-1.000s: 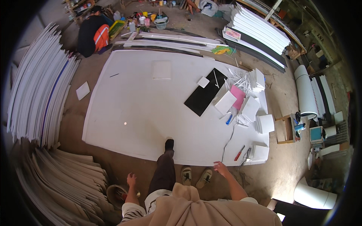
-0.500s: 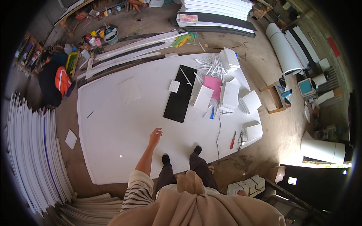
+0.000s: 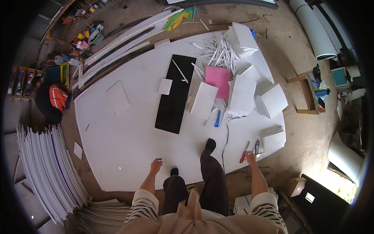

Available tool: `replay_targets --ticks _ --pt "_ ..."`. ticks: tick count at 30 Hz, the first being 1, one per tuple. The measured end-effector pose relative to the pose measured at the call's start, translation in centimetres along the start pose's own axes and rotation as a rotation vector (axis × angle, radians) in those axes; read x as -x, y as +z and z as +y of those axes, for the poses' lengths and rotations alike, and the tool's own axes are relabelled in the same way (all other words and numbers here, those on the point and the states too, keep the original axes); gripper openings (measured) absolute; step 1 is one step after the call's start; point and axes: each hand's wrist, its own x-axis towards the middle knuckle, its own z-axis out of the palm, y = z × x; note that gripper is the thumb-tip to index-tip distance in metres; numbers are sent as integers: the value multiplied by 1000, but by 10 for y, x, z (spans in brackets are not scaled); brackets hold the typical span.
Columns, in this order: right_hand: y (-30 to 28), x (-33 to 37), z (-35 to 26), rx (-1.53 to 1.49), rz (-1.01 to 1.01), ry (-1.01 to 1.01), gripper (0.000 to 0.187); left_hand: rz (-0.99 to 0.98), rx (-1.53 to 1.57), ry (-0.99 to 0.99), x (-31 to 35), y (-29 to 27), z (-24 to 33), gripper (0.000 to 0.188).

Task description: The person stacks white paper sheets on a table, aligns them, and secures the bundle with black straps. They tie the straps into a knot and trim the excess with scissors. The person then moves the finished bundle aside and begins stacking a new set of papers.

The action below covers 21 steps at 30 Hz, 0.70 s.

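Observation:
My left hand [image 3: 156, 165] hangs over the white sheet beside my left foot, fingers loosely bent and holding nothing. On the right, my right hand [image 3: 251, 158] appears beside a red-handled tool [image 3: 244, 153], fingers loosely apart; I cannot tell whether it touches it. Close by are dark-handled scissors or pliers [image 3: 256, 147] and a stack of white pieces [image 3: 272, 139]. Farther off, a black board [image 3: 170, 107] carries a small white textured block [image 3: 165, 86] and a thin white strip [image 3: 180, 71]. A blue-handled knife [image 3: 217, 118] lies right of it.
Piles of white panels [image 3: 242, 94], a pink sheet [image 3: 218, 81] and loose white strips [image 3: 224, 50] cover the far right. A dark cord [image 3: 224, 141] crosses the sheet. A person in an orange vest [image 3: 57, 97] crouches far left, beyond stacked sheets [image 3: 48, 171].
My right hand has come into view near the red-handled tool. My left hand has drawn back toward me. My right foot has stepped forward, and the view has shifted.

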Motion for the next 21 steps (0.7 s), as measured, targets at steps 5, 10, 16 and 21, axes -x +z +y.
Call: replay_targets --ticks 5,10,16,21 --pt "69 -210 -61 337 186 -421 20 36 -174 376 -149 75 114 30" --pt "180 -319 -103 446 -38 -490 44 112 -155 645 -308 159 198 36" --pt "231 -376 -97 58 -101 -448 61 400 -68 711 -383 238 214 49" --pt "229 -349 -102 41 -83 -403 61 298 -113 578 -375 253 197 46"
